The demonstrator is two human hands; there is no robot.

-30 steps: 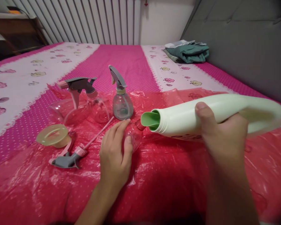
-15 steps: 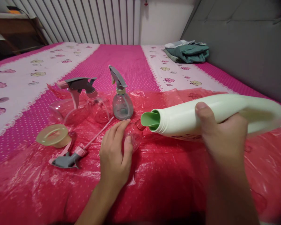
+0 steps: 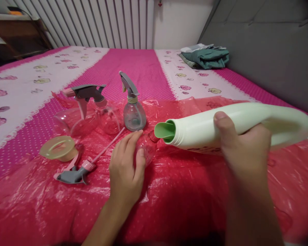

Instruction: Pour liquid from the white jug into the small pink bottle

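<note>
My left hand (image 3: 127, 160) is wrapped round a small clear spray bottle (image 3: 149, 150), which has its top off and leans to the right. In my right hand (image 3: 242, 147) is a big pale green jug (image 3: 202, 135), tipped almost level with its mouth to the left. The jug's green pouring spout (image 3: 164, 130) meets the neck of the small bottle. Whether liquid runs between them I cannot tell. Left of my left hand lies a grey and pink spray head (image 3: 75, 174) with a pink tube. A yellowish cap (image 3: 58, 147) lies behind it.
A spray bottle with grey liquid (image 3: 135, 116) stands behind my left hand. Left of it is a clear bottle with a grey and pink trigger (image 3: 86, 92). Red plastic sheeting (image 3: 169, 201) covers the near bed. Folded clothes (image 3: 205, 56) lie at the back right.
</note>
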